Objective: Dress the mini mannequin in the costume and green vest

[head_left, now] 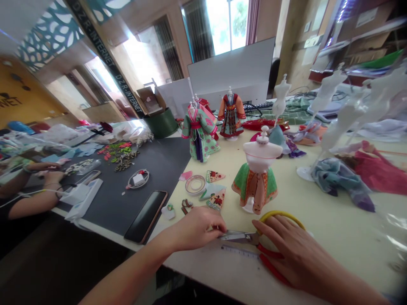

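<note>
My right hand [288,243] lies over a pair of scissors [241,237] with yellow and red handles, gripping it at the handles. The blades point left, toward my left hand [203,226]. At the blade tips, my left thumb and fingers are pinched together; whatever they hold is too small to make out. A clear ruler [240,251] lies flat just below the blades. Behind the scissors stands a small white dress form [262,150] wearing a green and brown skirt [256,186]. Patterned fabric scraps [218,198] lie beyond my left hand.
A tape roll [195,184] and a phone [146,216] lie to the left. Dressed mini forms, one in a green robe [199,135] and one in an orange robe [231,114], stand behind. Bare forms [343,114] and cloth [343,180] occupy the right. Another person's hands [51,173] are far left.
</note>
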Tool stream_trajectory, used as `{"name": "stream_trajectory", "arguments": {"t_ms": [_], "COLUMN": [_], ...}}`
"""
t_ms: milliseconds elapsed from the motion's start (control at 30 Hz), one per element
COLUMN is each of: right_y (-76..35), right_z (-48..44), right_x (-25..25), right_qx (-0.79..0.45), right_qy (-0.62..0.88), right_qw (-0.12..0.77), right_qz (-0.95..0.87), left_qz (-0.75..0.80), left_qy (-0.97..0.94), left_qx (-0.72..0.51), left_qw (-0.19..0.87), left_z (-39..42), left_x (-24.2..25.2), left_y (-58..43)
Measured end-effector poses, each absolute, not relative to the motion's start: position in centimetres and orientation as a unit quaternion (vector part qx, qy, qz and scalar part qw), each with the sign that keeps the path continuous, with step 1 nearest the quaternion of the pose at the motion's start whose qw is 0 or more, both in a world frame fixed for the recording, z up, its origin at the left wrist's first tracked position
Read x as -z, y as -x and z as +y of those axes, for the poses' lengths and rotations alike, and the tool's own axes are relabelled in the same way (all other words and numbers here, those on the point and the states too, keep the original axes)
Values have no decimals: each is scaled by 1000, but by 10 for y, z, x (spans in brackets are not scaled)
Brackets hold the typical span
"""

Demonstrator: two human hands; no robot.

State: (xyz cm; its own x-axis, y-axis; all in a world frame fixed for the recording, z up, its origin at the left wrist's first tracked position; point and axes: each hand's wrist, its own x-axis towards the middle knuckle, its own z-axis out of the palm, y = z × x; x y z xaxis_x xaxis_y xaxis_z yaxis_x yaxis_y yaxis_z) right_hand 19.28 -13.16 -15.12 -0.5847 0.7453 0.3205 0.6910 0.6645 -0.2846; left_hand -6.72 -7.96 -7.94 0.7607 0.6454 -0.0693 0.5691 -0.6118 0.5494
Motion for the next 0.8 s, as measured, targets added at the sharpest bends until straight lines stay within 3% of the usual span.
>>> {"name": "stream_trajectory", "arguments": {"t_ms": [167,367,567,667,800], "right_y": [-194,-195,-190,-189,-186], "right_z": [-132,-134,-135,-139,-150], "right_x": [153,149,144,144,144], "right_qx": [-59,-30,1,23,58], "right_qy": [403,403,408,406,408], "right_qw": [215,249,290,277,244], "right_qz": [-888,-880,-866,-870,-878], "left_qz": [378,499,444,471,508], "left_qy": [-866,-648,-483,-525,-704], "left_qx": [-107,-309,-441,-425,-342], "left_qw": [310,485,613,568,360], "left_z": [-80,-84,-95,-101,-113], "left_x": [80,95,120,112,95], "left_y": [70,77,78,80,82]}}
